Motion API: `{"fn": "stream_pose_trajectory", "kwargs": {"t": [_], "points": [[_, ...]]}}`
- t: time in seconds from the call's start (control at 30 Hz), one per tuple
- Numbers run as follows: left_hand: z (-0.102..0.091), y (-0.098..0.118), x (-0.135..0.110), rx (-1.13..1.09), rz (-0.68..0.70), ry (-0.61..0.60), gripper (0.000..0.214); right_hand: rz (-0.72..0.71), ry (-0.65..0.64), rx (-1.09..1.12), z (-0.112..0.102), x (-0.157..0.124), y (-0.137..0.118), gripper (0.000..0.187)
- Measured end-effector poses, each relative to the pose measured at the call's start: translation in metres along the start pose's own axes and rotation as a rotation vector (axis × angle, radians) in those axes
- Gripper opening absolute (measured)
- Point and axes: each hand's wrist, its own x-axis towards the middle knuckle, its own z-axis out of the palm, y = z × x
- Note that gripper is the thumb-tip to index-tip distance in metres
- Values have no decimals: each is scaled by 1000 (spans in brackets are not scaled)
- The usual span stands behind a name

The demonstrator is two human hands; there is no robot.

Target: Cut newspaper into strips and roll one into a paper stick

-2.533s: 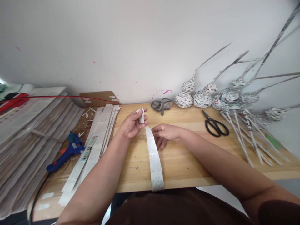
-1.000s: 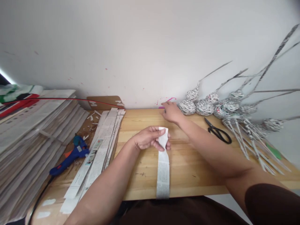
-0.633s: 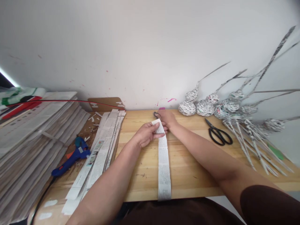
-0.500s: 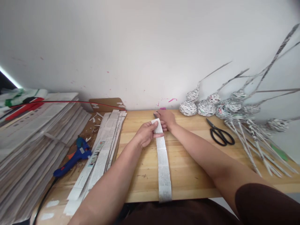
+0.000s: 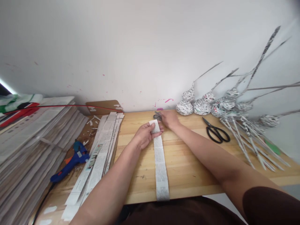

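Observation:
My left hand (image 5: 146, 134) pinches the upper end of a long, flat newspaper strip (image 5: 160, 165), thumb on top and fingers beneath. The strip runs down across the wooden table and reaches its front edge. Just beyond the strip's tip, close to the wall, is a small dark grey thing (image 5: 157, 116), too small and blurred to name. My right hand (image 5: 170, 119) has its fingers closed at the right side of that grey thing. Its fingertips are partly hidden.
Black-handled scissors (image 5: 215, 131) lie to the right. Woven paper gourds (image 5: 185, 107) and rolled paper sticks (image 5: 243, 140) fill the right back. At left are more newspaper strips (image 5: 100, 156), a blue glue gun (image 5: 70, 162) with its cord, and a tall newspaper stack (image 5: 42, 147).
My right hand has shifted slightly right relative to the strip, and more of the grey thing shows. My left hand keeps its pinch on the strip. The whole view has turned a little.

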Motion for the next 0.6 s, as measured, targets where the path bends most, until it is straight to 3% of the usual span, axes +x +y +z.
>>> {"fn": "stream_pose_trajectory", "kwargs": {"t": [0.27, 0.47, 0.6], "points": [[-1, -4, 1, 66, -48, -9, 24, 271, 63, -49, 3, 20, -3, 76], [-1, -4, 1, 82, -40, -1, 24, 260, 51, -79, 6, 23, -13, 68], [-2, -3, 0, 105, -54, 14, 24, 277, 37, -66, 4, 27, -10, 71]]}}
